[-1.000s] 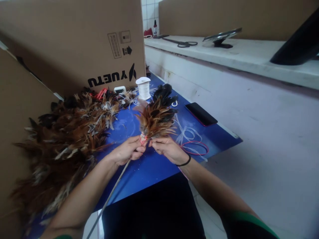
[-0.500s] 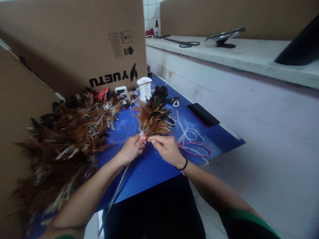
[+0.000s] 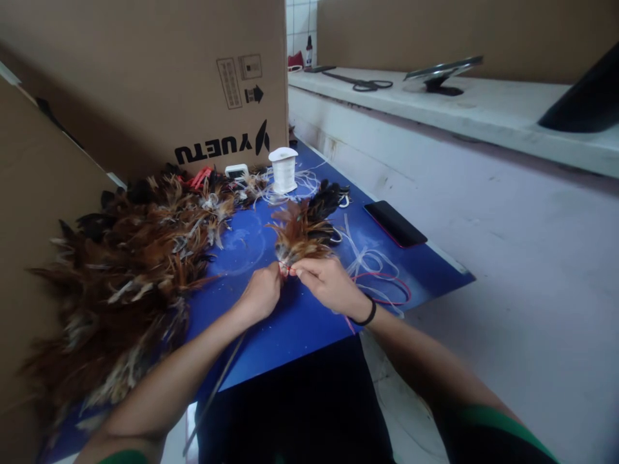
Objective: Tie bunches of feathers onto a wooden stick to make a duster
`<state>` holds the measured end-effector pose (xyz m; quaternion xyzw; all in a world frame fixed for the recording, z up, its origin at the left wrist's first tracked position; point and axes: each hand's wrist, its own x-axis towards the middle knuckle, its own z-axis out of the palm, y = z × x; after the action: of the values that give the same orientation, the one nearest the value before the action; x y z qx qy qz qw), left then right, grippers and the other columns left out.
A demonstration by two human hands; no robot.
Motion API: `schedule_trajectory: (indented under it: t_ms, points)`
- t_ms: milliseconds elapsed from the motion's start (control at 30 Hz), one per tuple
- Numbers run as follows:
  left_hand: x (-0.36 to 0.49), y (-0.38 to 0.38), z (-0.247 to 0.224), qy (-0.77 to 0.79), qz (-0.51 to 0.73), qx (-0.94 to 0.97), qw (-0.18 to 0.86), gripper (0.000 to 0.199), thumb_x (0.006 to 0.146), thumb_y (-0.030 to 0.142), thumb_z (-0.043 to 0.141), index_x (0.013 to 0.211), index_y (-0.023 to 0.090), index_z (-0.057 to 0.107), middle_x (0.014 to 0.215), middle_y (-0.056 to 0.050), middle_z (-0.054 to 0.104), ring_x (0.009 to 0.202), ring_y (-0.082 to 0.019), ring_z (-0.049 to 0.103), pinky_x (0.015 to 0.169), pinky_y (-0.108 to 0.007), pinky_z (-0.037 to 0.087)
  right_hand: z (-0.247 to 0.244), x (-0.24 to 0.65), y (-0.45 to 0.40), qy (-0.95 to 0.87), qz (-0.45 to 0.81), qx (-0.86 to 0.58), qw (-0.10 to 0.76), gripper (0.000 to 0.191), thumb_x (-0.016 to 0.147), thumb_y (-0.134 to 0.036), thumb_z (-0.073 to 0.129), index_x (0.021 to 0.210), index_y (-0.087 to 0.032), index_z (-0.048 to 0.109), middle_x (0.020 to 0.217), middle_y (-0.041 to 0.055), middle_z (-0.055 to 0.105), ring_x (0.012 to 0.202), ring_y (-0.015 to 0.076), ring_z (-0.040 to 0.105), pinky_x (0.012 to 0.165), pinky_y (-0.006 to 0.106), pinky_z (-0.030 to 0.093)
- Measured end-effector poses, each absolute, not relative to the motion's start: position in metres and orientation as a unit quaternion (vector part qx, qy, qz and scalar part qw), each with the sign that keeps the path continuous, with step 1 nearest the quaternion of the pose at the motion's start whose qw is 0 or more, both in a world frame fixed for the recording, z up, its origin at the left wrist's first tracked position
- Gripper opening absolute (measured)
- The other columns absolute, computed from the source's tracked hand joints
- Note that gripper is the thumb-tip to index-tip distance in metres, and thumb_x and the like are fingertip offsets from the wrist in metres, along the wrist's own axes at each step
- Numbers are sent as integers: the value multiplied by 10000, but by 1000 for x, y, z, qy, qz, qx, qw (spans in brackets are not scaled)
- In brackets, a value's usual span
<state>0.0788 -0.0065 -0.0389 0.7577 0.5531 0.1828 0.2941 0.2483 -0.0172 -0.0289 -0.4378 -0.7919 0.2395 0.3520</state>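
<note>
A bundle of brown and black feathers (image 3: 304, 229) stands out beyond my hands over the blue table. My left hand (image 3: 262, 293) is closed at its base, where a thin stick (image 3: 217, 383) runs back under my wrist toward my lap. Red cord (image 3: 288, 269) shows between my two hands at the bound end. My right hand (image 3: 331, 282) pinches this cord, thumb against fingers, just right of the base. From beneath that hand a pinkish-red strand (image 3: 350, 324) hangs down. My left fingertips are mostly hidden.
A large pile of loose feathers (image 3: 130, 270) covers the left side beside cardboard boxes (image 3: 145, 77). Behind the bundle stands a white spool (image 3: 283, 171). To the right are clear ribbon (image 3: 370, 258), a red cord loop (image 3: 409, 293) and a phone (image 3: 395, 223). Scissors (image 3: 370, 85) lie on the ledge.
Both hands have shifted slightly right, and the feather bundle has tilted lower and to the right. My left hand has turned, hiding its fingers more. The stick has swung a little.
</note>
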Motion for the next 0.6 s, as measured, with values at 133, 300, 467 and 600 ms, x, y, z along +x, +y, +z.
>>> schedule_trajectory:
  t_ms: [133, 300, 467, 600]
  points:
    - [81, -8, -45, 528, 151, 782, 294, 192, 861, 186, 322, 750, 165, 477, 615, -11, 513, 526, -105, 401, 532, -244, 275, -4, 256, -11, -894, 48, -415, 161, 221, 857, -125, 436, 850, -140, 656, 789, 67, 684, 709, 145, 602, 632, 255, 358]
    - [83, -8, -50, 506, 113, 801, 298, 191, 855, 182, 326, 777, 154, 497, 618, -9, 513, 532, -103, 417, 543, -243, 295, 24, 261, 2, -943, -65, -324, 36, 205, 873, -132, 443, 882, -124, 647, 834, 95, 679, 690, 144, 575, 565, 264, 278]
    - [81, -14, -36, 473, 44, 845, 245, 265, 891, 221, 277, 790, 148, 511, 594, -10, 495, 489, -98, 369, 504, -251, 262, 43, 260, 14, -960, -62, -272, 2, 172, 859, -179, 496, 829, -134, 659, 801, 80, 673, 651, 133, 548, 557, 265, 262]
    - [76, -29, -17, 396, -35, 880, 259, 240, 882, 170, 284, 826, 150, 516, 677, -34, 561, 537, -108, 441, 529, -252, 301, 48, 260, 22, -976, 40, -214, -2, 187, 855, -179, 505, 803, -159, 684, 781, 49, 684, 634, 114, 552, 553, 250, 272]
